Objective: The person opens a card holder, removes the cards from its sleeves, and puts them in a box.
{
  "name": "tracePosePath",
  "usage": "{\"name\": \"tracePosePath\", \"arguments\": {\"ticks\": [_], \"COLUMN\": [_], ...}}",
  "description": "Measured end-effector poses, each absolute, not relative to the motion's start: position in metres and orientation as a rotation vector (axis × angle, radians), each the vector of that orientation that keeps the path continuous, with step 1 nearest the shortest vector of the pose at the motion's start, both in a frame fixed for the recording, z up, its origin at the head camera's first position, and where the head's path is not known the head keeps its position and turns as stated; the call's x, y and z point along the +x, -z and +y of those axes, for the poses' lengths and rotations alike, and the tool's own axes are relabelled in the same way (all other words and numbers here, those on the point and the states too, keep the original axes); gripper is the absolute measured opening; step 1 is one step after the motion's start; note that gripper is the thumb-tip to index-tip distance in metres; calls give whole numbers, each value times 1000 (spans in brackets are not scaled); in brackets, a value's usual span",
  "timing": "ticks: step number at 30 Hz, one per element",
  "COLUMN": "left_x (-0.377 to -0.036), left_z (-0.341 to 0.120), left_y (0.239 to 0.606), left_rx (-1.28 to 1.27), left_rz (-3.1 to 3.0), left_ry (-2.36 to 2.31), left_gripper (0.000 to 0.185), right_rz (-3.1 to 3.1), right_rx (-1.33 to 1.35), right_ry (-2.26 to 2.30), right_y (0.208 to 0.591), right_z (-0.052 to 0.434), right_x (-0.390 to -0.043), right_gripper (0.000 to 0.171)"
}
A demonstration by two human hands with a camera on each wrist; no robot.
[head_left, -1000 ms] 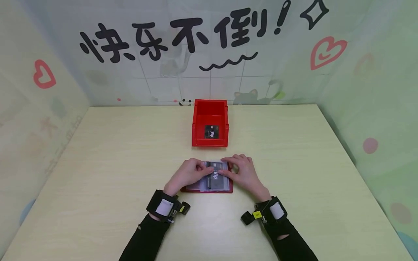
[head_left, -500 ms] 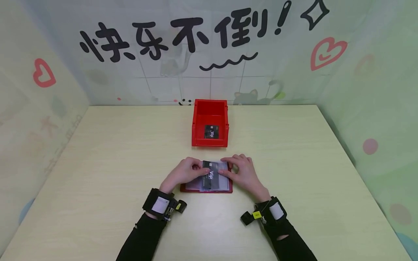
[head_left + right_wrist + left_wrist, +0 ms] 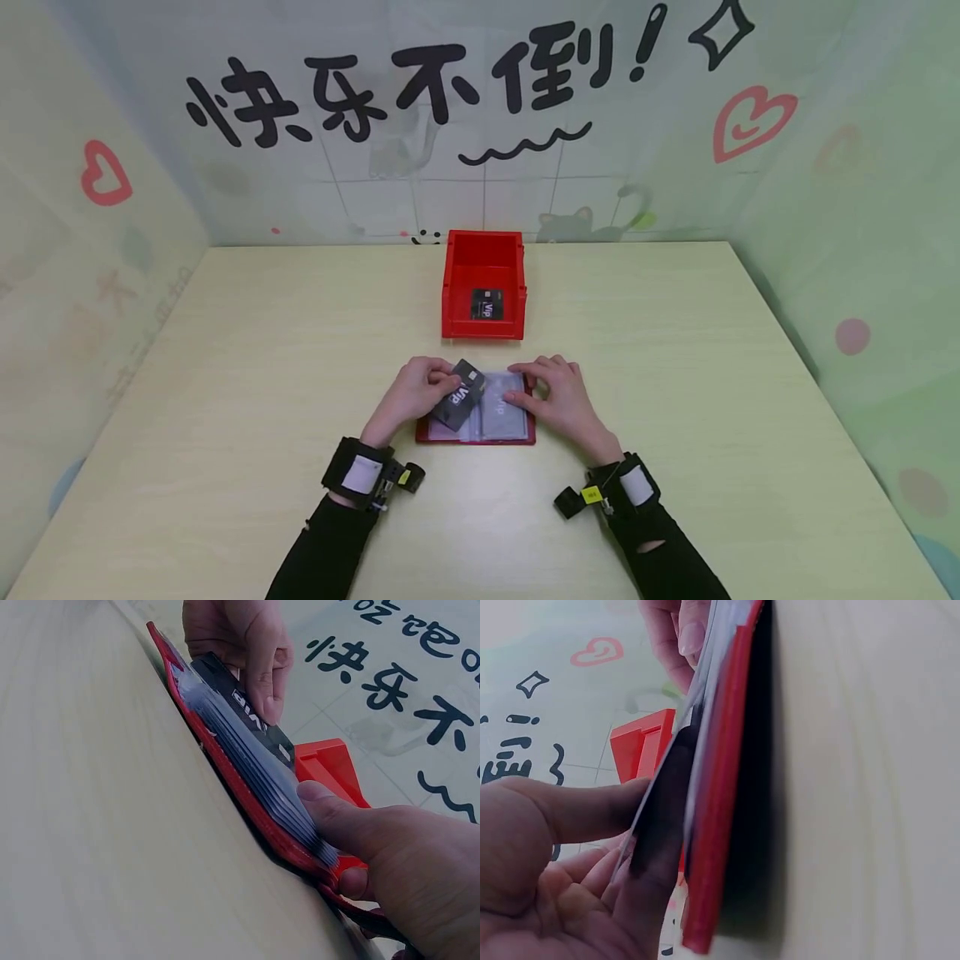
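Observation:
My left hand [image 3: 411, 393] pinches a black card [image 3: 457, 398] marked "Vip" between thumb and fingers. The card is tilted, over the left side of an open card holder [image 3: 504, 421] with a red cover and a stack of clear plastic sleeves. At the holder's right edge, my right hand [image 3: 558, 398] grips it: in the right wrist view the thumb [image 3: 330, 806] presses on the sleeves and a finger is at the cover's edge. Faint lettering shows through the top right sleeve. In the left wrist view, the card appears edge-on above the red cover [image 3: 718, 817].
Behind the card holder stands a red open-topped bin [image 3: 482, 327] with another black "Vip" card [image 3: 487, 305] inside. The pale wooden table [image 3: 300, 333] ends at printed walls at the back and sides.
My left hand has moved left with the card, which has come off the right-hand sleeve and turned from straight to tilted. The right hand has stayed on the holder's right edge.

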State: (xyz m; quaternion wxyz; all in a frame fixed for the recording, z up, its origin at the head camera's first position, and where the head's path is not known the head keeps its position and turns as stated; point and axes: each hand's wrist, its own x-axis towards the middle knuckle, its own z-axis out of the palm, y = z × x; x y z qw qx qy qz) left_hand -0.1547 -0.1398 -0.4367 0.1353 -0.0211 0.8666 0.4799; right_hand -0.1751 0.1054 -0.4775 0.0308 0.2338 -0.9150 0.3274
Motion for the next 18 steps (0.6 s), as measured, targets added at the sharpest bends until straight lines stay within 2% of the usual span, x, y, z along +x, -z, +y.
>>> {"name": "tracePosePath", "arguments": {"ticks": [10,18], "left_x": [-160,-173], "left_z": [-152,-143], "left_y": [428,415], "left_rx": [-137,-182], "left_rz": [2490,2440], "left_ry": [-1548,-1754], "left_gripper": [31,39], "right_rz": [-2829,-2832], "right_rx": [724,727], "right_ry": [-1003,-1010], "right_y": [478,476], "right_z": [105,106], "right_x": [-176,-175], "right_gripper": [41,42]}}
